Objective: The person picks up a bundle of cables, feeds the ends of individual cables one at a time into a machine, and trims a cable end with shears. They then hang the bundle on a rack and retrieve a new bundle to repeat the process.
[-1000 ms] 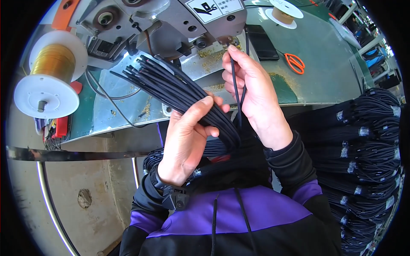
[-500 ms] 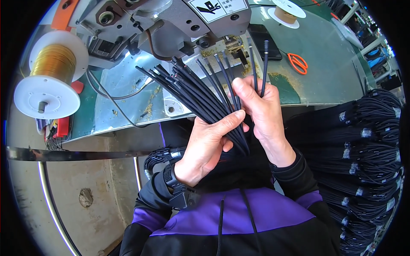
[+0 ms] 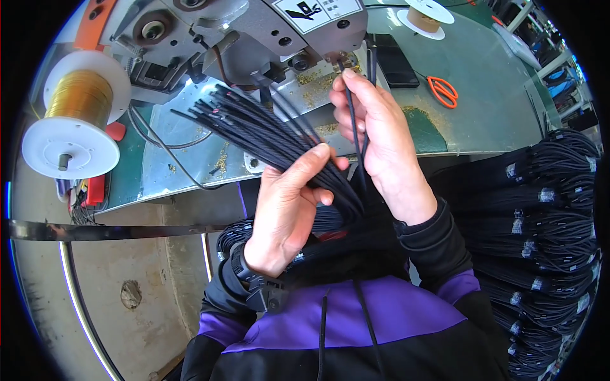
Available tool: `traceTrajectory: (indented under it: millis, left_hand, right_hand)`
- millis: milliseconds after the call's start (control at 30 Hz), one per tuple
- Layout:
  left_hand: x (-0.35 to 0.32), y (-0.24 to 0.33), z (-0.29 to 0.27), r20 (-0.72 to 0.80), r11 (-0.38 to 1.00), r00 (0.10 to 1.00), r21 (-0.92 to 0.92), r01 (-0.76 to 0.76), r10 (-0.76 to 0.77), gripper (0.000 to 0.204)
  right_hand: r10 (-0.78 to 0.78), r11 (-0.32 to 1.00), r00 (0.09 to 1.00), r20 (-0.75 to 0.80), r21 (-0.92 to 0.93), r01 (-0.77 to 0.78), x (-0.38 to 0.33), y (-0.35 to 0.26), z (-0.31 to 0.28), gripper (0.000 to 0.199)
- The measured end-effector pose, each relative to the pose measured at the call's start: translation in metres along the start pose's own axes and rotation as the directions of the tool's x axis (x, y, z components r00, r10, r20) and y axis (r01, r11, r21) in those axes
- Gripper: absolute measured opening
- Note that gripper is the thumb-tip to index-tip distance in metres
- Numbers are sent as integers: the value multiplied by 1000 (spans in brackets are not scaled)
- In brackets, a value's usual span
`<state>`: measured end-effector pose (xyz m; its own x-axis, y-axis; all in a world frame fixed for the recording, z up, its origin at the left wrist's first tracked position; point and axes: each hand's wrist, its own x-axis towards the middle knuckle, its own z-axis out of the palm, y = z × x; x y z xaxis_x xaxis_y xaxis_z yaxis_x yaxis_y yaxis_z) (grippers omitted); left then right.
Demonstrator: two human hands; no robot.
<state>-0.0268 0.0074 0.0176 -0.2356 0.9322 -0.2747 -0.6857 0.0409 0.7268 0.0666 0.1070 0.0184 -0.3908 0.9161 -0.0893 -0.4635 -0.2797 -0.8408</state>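
Observation:
My left hand (image 3: 287,200) is closed around a bundle of black braided cords (image 3: 257,133), whose cut ends fan out toward the far left. Between the thumb and fingers of my right hand (image 3: 384,136), a single black cord (image 3: 354,120) has its tip up at the metal press machine (image 3: 244,47). Another cord or two stand by the right palm, partly hidden by the fingers. A few cords in the bundle are blurred by motion. The lower lengths of the cords hang down in front of me and fade into the dark clothing.
Left of the machine stands a spool of gold-coloured strip (image 3: 82,95). A phone (image 3: 395,62), orange-handled scissors (image 3: 441,92) and a second spool (image 3: 424,20) lie on the green table (image 3: 495,82). Gold scraps litter the machine base. Bundled black cords (image 3: 540,222) hang at the right.
My right hand has moved up and forward, bringing one cord to the machine. My left hand has shifted left with the bundle, which leans further left.

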Motion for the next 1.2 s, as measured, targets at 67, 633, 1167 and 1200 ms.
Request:
traceTrajectory:
  millis: [67, 633, 1167, 1200]
  left_hand:
    - [4, -6, -2, 53, 998, 997, 23, 54, -55, 14]
    - [3, -11, -3, 74, 1000, 997, -15, 21, -19, 15]
    - [-1, -13, 0, 133, 985, 978, 90, 148, -159, 14]
    - [-1, -13, 0, 135, 985, 978, 90, 150, -161, 14]
  right_hand:
    - [31, 998, 998, 58, -60, -28, -5, -3, -3, 23]
    - [-56, 998, 998, -33, -42, 55, -25, -2, -7, 24]
    - [29, 982, 998, 56, -189, -18, -31, -1, -4, 25]
    - [12, 988, 1000, 26, -155, -8, -29, -1, -3, 25]
